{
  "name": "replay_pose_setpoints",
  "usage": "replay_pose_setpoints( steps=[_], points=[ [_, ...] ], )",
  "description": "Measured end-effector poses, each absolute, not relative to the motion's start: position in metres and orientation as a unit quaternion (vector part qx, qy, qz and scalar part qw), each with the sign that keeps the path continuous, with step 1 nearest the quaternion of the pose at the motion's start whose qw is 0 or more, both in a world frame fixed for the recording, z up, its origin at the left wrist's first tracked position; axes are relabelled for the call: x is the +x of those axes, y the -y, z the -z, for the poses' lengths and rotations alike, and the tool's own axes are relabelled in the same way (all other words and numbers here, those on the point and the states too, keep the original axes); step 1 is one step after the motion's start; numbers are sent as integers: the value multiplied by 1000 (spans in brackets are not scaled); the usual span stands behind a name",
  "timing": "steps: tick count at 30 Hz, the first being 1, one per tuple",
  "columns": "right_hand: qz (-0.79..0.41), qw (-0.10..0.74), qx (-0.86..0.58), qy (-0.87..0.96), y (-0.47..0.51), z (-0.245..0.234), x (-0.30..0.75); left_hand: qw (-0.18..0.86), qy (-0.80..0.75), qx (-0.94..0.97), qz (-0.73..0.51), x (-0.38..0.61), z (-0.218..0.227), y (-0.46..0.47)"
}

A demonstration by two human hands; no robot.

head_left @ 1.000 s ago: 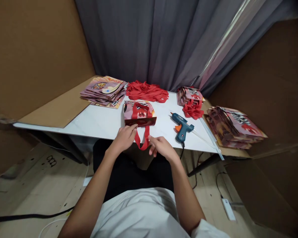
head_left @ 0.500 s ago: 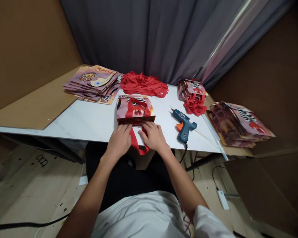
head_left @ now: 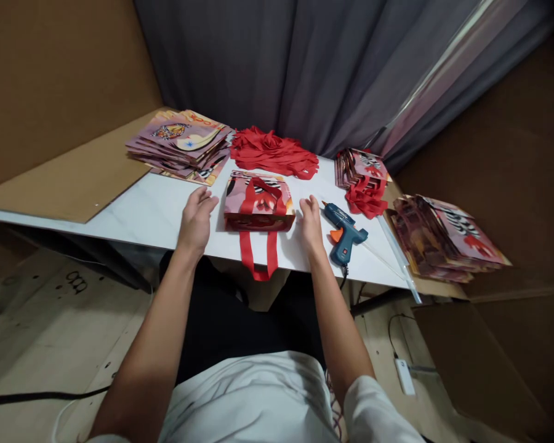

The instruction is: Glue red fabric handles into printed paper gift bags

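White counter (head_left: 143,206), grey curtain (head_left: 221,74) behind | printed bag (head_left: 263,202) laid near front edge, lower red strap (head_left: 271,255) hung over it | left hand (head_left: 197,221), right hand (head_left: 311,223) held apart, flanking bag, nothing gripped | risk: bag could be dragged off if strap is snagged; glue gun (head_left: 345,229), just beside right hand, could be bumped

Dim light, brighter white tabletop (head_left: 154,206), stretched edges

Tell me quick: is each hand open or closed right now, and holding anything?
Left hand: open, holding nothing visible, beside the printed bag.
Right hand: open, holding nothing visible, between the printed bag and the glue gun.
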State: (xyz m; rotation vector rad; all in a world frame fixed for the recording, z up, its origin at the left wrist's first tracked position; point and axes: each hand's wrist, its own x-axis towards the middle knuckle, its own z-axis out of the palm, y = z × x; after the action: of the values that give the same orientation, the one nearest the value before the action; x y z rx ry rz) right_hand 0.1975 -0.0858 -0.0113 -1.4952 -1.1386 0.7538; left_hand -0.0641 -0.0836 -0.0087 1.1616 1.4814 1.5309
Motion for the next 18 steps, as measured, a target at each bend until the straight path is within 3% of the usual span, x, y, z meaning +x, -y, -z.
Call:
replay_pose_setpoints(
  steps=[3, 8, 13, 15, 18],
  points=[
    [-351, 502, -609, 503, 52, 8, 193, 443, -549, 438, -557, -55, -5, 50],
    [-301, 462, -606, 573, 47, 18, 185, 415, -571, 448, -549, -51, -7, 41],
    [-328, 446, -574, 603, 59, 24, 184, 430, -568, 479, -513, -50, 7, 43],
    [-314, 424, -567, 633, 61, 24, 182, 384, -571, 540, -485, -48, 16, 42],
    [-225, 350, -609, 675, 66, 23, 177, 229, -593, 661, -398, -47, 29, 44]
  ],
)
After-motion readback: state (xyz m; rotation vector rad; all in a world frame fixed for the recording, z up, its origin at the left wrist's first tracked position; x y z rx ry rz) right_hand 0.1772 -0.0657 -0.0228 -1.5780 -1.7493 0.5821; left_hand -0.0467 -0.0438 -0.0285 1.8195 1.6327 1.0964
